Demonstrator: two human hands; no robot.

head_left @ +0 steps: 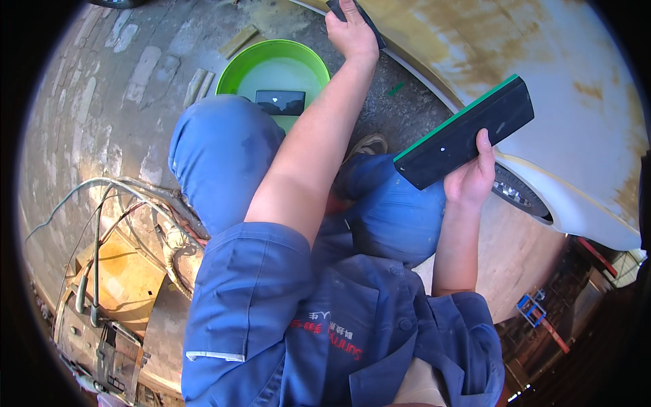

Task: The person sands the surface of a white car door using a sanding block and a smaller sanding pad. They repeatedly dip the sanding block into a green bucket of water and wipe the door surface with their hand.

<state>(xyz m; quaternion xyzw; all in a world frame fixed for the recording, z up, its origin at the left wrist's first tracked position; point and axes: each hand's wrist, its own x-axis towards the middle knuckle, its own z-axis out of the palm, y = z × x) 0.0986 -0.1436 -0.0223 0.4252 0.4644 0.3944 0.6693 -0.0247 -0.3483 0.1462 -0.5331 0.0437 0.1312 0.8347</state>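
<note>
Though it is green-edged, the long block (456,140) is black.

Black with green edging (456,117) on long block (468,136); bright green on basin (234,71); tan-blotched white on car panel (563,119).

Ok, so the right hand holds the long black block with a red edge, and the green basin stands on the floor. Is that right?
Not quite: in the head view, the edge of the long black block in the right hand is green, not red. The green basin does stand on the floor.
</note>
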